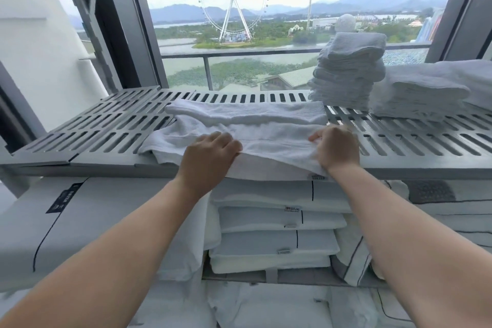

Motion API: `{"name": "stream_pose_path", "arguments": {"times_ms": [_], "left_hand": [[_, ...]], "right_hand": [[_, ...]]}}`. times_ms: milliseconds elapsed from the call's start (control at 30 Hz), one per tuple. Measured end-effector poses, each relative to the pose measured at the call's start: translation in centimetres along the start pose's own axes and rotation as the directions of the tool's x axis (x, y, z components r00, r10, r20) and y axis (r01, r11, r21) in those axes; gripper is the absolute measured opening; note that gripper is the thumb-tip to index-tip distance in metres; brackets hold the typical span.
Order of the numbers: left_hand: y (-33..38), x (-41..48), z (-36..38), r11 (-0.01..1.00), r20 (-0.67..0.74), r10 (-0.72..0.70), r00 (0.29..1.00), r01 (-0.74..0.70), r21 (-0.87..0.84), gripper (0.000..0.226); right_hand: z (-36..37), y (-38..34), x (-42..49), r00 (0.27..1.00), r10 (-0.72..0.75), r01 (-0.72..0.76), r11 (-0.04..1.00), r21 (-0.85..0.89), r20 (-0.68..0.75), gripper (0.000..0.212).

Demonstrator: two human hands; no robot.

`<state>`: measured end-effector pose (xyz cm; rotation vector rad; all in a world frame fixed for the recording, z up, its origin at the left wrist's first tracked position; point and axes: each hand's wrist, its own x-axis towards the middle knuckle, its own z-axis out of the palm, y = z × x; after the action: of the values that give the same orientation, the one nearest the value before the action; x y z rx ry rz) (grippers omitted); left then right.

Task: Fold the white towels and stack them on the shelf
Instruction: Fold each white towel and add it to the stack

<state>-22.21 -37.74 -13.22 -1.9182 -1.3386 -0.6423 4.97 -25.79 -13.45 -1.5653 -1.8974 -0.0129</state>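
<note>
Towel (266,130) lies half-folded at the front middle of the shelf (106,128), its near edge hanging over the shelf's front lip. Your left hand (210,152) and right hand (336,148), set apart, each grip the upper layer, fingers curled into the cloth.

Risk: pull toward yourself and the towel slides off the shelf; an uneven lift skews the fold. Stack (348,72) at the shelf's back right leans; a nudge may topple it.

Tag (292,208) on linen (266,221) under the shelf reads "Hilton"; its smaller line is unreadable.

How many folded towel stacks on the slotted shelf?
2. A tall narrow stack sits toward the right rear of the shelf; a lower, wider stack lies just right of it, cut by the frame edge, so more may be hidden there.
</note>
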Motion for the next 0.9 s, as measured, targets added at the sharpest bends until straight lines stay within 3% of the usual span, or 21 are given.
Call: {"name": "stream_pose_path", "arguments": {"times_ms": [133,233,333,433,500,600,700,767,900], "left_hand": [[-0.9,-1.1,0.4,0.972,0.064,0.223,0.973,-0.217,-0.092,0.022],[-2.9,-1.3,0.0,0.949,0.149,0.291,0.945,-0.265,-0.171,0.036],[-5.6,-1.5,-0.5,0.941,0.181,0.293,0.939,-0.250,-0.229,0.042],[-9.4,-1.9,-1.2,0.965,0.176,0.123,0.977,-0.077,-0.249,0.041],[-12.6,-2.4,-1.5,0.959,0.188,-0.054,0.981,0.104,-0.263,0.034],[-17.0,-3.7,-1.3,0.906,0.273,-0.249,0.929,0.323,-0.275,0.025],[-19.3,-4.5,-0.2,0.830,0.431,-0.340,0.836,0.483,-0.281,0.026],[-19.8,-4.8,0.6,0.771,0.495,-0.366,0.788,0.555,-0.314,0.027],[-20.5,-5.4,1.4,0.694,0.504,-0.390,0.770,0.606,-0.389,0.024]], "right_hand": [[0.1,-0.7,0.1,0.998,0.054,-0.049,0.991,-0.127,0.034,0.043],[0.1,-2.0,0.4,0.992,0.104,-0.076,0.946,-0.315,0.071,0.039],[0.7,-5.4,0.1,0.990,0.133,-0.139,0.885,-0.444,-0.046,0.027],[1.8,-10.2,-0.7,0.989,0.060,-0.091,0.966,-0.241,-0.135,0.025],[2.5,-14.0,-1.3,0.997,-0.048,0.048,0.999,-0.013,-0.056,0.028],[4.1,-19.7,-2.7,0.967,-0.247,0.231,0.955,0.183,0.066,0.021],[6.2,-23.7,-4.4,0.919,-0.375,0.335,0.904,0.264,0.118,0.017],[7.3,-25.4,-5.4,0.883,-0.449,0.405,0.876,0.261,0.136,0.034],[8.5,-26.6,-7.5,0.788,-0.518,0.482,0.855,0.190,0.332,0.071]]}}
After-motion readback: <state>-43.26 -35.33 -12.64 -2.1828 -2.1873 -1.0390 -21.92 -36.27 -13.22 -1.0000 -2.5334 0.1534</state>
